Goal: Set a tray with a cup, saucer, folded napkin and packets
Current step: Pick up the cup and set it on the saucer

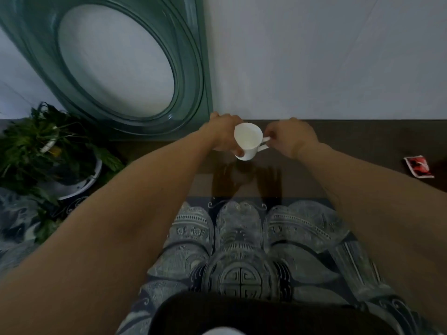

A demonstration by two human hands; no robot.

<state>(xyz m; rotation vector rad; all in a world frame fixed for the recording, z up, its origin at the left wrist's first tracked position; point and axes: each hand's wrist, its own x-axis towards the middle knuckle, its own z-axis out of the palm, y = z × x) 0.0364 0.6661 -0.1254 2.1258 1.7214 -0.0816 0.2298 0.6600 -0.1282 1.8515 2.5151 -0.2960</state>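
Here, my left hand [223, 134] cradles the smooth white ceramic cup [247, 140], tilted mouth toward me, while my right hand [291, 137] pinches its thin looped handle. It hangs above the dark glossy desk [350, 146]; a crinkled red packet [418, 166] lies far right.

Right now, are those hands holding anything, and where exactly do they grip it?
Yes, a white cup, tilted toward the camera. The left hand wraps its body, thumb near the base; the right hand pinches its handle.
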